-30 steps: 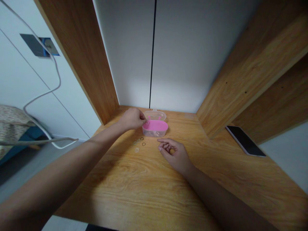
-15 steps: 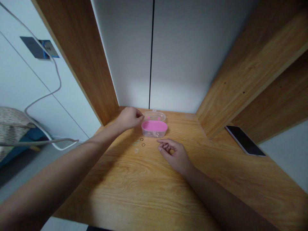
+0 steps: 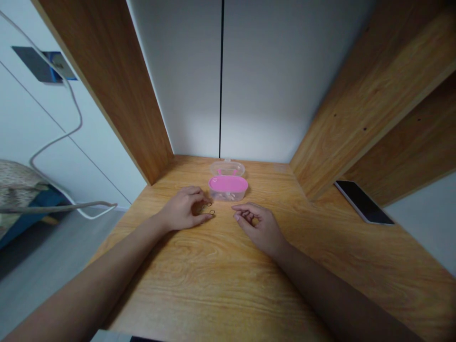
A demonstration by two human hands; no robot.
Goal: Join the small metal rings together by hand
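My left hand is low over the wooden surface, thumb and fingers apart around small thin bands. Two dark bands, one nearer the box and one by my thumb tip, show there; the pale ones are mostly hidden by the hand. My right hand rests to their right, index finger forward and the others loosely curled, with nothing visible in it. Just beyond both hands stands an oval clear plastic box with a pink top. A pale ring lies on the pink. Its clear lid is swung back.
A dark-screened phone or tablet lies at the right beside a wooden panel. White panels close off the back. On the left, a white cable hangs past a wall socket.
My left hand has come down and nearer from the box's left edge to the bands on the surface, its fingers spreading apart. The right hand stays put. The view has shifted slightly.
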